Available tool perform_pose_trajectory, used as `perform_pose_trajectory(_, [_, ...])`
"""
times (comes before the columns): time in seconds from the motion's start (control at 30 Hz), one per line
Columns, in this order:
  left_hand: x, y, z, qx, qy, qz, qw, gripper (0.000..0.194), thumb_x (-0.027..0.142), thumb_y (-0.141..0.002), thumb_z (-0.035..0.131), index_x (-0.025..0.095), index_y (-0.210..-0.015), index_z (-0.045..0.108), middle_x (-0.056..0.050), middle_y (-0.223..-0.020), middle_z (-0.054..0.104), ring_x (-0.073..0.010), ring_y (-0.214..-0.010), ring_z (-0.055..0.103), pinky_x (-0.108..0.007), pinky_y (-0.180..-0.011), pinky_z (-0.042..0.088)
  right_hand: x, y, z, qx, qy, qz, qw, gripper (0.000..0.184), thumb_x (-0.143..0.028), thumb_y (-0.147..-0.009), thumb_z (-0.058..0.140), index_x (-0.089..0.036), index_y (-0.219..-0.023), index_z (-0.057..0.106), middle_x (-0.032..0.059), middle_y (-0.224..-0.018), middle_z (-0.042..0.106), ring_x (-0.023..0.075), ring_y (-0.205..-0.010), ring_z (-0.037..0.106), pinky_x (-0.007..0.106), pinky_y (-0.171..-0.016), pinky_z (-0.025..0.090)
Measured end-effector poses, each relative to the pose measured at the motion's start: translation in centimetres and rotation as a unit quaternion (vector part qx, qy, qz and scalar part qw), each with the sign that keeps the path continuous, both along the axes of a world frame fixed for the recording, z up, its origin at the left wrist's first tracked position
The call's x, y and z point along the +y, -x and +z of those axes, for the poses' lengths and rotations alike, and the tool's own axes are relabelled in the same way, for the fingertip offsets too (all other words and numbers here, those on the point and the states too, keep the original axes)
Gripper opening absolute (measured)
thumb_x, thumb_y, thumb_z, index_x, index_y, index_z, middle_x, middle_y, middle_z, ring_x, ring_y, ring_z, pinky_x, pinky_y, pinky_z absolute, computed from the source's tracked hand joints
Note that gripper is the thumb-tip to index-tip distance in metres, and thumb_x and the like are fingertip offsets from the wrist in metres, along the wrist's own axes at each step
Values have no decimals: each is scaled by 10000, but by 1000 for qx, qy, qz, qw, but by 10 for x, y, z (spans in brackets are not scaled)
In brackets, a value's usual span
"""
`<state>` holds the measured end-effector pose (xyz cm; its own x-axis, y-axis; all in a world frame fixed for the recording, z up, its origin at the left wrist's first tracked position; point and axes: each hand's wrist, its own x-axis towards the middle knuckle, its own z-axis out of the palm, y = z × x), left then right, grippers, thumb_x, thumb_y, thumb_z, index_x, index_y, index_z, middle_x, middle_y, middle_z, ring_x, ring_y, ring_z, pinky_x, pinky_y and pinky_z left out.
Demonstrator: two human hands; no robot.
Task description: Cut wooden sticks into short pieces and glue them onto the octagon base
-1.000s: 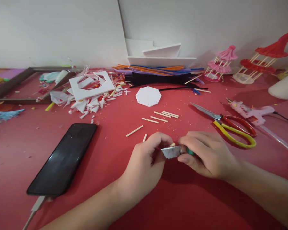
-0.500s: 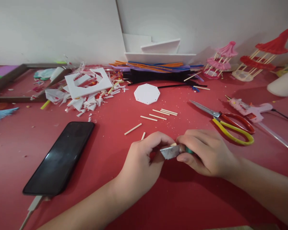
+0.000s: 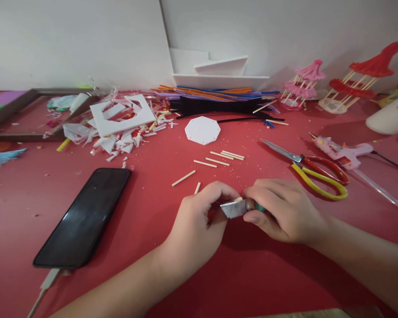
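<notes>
Two grips: left hand (image 3: 197, 221) pinches a stick (image 3: 239, 199), right hand (image 3: 287, 212) clasps a knife (image 3: 250, 204).
Keep blade (image 3: 232, 210) strokes shallow, clear of the left fingertips (image 3: 232, 192).

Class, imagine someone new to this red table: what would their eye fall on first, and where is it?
Probably the knife in the right hand, low in the middle, its blade beside a thin stick in the left hand. Next might come the black phone at the left and the scissors with red and yellow handles at the right. A pink model and a red model stand at the back right.
</notes>
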<state>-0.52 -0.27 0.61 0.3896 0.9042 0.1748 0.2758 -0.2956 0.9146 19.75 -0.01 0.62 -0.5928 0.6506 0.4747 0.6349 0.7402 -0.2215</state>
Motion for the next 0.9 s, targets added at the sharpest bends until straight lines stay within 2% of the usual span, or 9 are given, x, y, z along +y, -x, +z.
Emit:
perform_pose_trajectory(0.27, [1,0,3,-9,-11,7,1000,427,-142,-664,492,210,-857,638,88,-771,689,-40,-683,600,-105,-638,444,-1,0,1,6,21,1,1000,402,-460,-997,350,-155,-842,561,12,-653,536,127,-581,452,263,-562,351])
perform_pose_trajectory(0.47, [3,0,4,-27,31,1,999,387,-105,-717,523,212,-869,685,64,-794,728,-61,-695,634,-124,-655,475,-1,-3,2,10,37,16,999,410,-460,-1002,324,-160,-832,546,9,-643,516,121,-565,432,262,-551,332])
perform_pose_trajectory(0.6, [1,1,4,-46,37,-31,998,308,-74,-760,535,193,-847,663,53,-750,704,-61,-655,619,-118,-611,466,-1,-2,2,9,33,30,999,440,-477,-1001,303,-170,-773,522,2,-628,471,123,-558,383,270,-537,309])
perform_pose_trajectory(0.73, [0,1,5,-41,11,-71,997,167,33,-860,569,179,-819,639,49,-701,670,-49,-618,586,-109,-590,445,-4,0,4,38,40,54,997,453,-475,-1004,271,-199,-678,421,-17,-606,403,119,-547,316,275,-522,269])
perform_pose_trajectory(0.9, [-1,2,8,-39,-42,-79,995,144,45,-868,582,162,-808,641,23,-723,682,-59,-650,592,-122,-612,446,-6,1,5,58,52,49,996,436,-485,-999,284,-212,-670,369,-29,-603,368,113,-535,293,274,-509,242])
